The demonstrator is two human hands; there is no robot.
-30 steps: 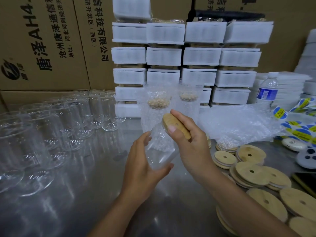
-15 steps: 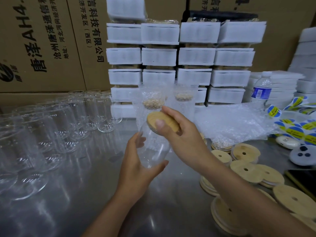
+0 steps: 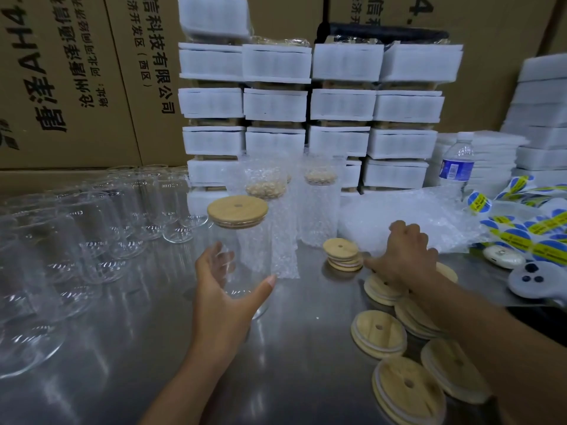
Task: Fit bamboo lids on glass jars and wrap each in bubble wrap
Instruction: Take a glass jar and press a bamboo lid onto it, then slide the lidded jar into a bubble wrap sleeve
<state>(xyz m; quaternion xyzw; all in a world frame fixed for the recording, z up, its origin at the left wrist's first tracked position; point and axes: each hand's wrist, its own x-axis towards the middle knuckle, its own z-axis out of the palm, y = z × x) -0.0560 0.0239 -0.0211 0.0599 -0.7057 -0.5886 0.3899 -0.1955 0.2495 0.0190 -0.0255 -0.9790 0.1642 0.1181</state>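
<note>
My left hand point(image 3: 224, 299) grips a clear glass jar point(image 3: 245, 259), held upright just above the steel table. A round bamboo lid point(image 3: 237, 211) with a small centre hole sits on the jar's mouth. My right hand point(image 3: 403, 256) is away from the jar, at the front edge of the pile of bubble wrap point(image 3: 408, 223), fingers curled; whether it pinches the wrap I cannot tell. Two jars wrapped in bubble wrap point(image 3: 320, 204) stand behind the held jar.
Several bare glass jars point(image 3: 101, 228) crowd the table's left side. Loose bamboo lids point(image 3: 380, 334) lie at the right, with a small stack point(image 3: 342, 254) near my right hand. White foam-wrapped boxes point(image 3: 306, 108), cartons, a water bottle point(image 3: 457, 167) and sticker sheets point(image 3: 527, 228) stand behind.
My right hand pressed the lid onto the jar, then let go and moved right to the bubble wrap. My left hand turned the jar upright.
</note>
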